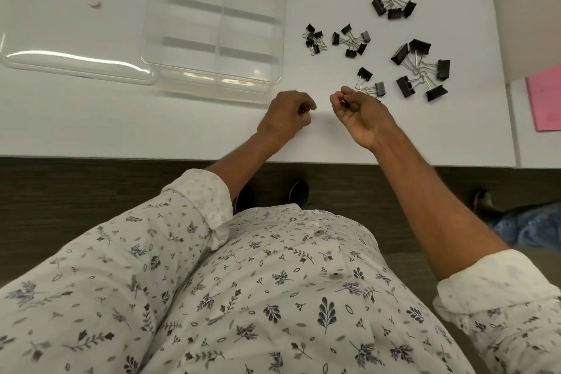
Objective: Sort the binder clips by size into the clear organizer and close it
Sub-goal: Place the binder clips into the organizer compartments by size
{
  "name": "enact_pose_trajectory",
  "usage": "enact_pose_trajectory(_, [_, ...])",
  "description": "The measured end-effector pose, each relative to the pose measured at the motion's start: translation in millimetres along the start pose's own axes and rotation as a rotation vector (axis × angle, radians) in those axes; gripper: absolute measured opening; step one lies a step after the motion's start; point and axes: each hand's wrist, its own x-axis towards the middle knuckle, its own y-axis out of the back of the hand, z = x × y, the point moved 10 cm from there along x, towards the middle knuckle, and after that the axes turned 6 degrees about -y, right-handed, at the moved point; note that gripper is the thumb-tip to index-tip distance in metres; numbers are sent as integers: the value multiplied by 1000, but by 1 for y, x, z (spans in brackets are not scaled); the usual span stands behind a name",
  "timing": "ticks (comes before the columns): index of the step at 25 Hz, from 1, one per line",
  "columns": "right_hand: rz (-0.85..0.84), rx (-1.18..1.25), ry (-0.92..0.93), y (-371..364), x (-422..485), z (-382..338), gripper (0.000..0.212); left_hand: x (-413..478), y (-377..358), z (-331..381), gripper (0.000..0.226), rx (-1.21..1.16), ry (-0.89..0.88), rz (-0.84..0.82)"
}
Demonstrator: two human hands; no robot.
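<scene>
The clear organizer [274, 24] lies open on the white table, its divided compartments empty, with its lid [76, 61] flat to the left. Black binder clips lie in loose groups to the right: tiny ones [314, 39], small ones [351, 41], medium ones [391, 1] and large ones [422, 70]. Two more clips [372, 82] rest just behind my right hand. My right hand [361, 115] is turned palm up, its fingertips pinching a small dark binder clip [343, 103]. My left hand [287, 115] is curled into a fist in front of the organizer; a dark speck shows under its fingers.
The table's front edge runs just below my wrists. A pink sheet [545, 100] lies on a neighbouring surface at the right. A small pale scrap [95, 5] sits at the far left. Another person's shoe and jeans [516, 222] are on the floor at right.
</scene>
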Motion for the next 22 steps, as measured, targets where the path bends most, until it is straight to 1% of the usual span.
enact_pose_trajectory(2, [-5, 68, -13, -5, -1, -4, 15, -6, 10, 6, 19, -270, 46, 53])
enact_pose_trajectory(5, [-56, 60, -25, -21, -4, -10, 15, -21, 29, 6, 21, -892, 246, 222])
enact_pose_trajectory(7, [-104, 64, -42, -32, -5, -11, 21, -29, 38, 6, 21, -1267, 360, 298])
enact_pose_trajectory(8, [-136, 69, -56, -40, -5, -11, 27, -31, 45, 4, 21, -1397, 395, 327])
enact_pose_trajectory(10, [-191, 56, -83, -58, -5, -7, 37, -32, 61, -2, 20, -1531, 429, 376])
enact_pose_trajectory(11, [-212, 36, -95, -67, -5, -4, 41, -32, 69, -6, 21, -1540, 441, 399])
enact_pose_trajectory(13, [-241, -7, -115, -87, -5, 3, 49, -32, 86, -17, 23, -1458, 478, 443])
enact_pose_trajectory(18, [-242, -153, -119, -126, -5, 13, 60, -24, 132, -42, 24, -989, 488, 486])
enact_pose_trajectory(20, [-251, -217, -120, -138, -6, 15, 64, -21, 142, -49, 16, -852, 503, 489])
enact_pose_trajectory(22, [-277, -295, -121, -149, -8, 17, 70, -17, 146, -54, 7, -773, 531, 487])
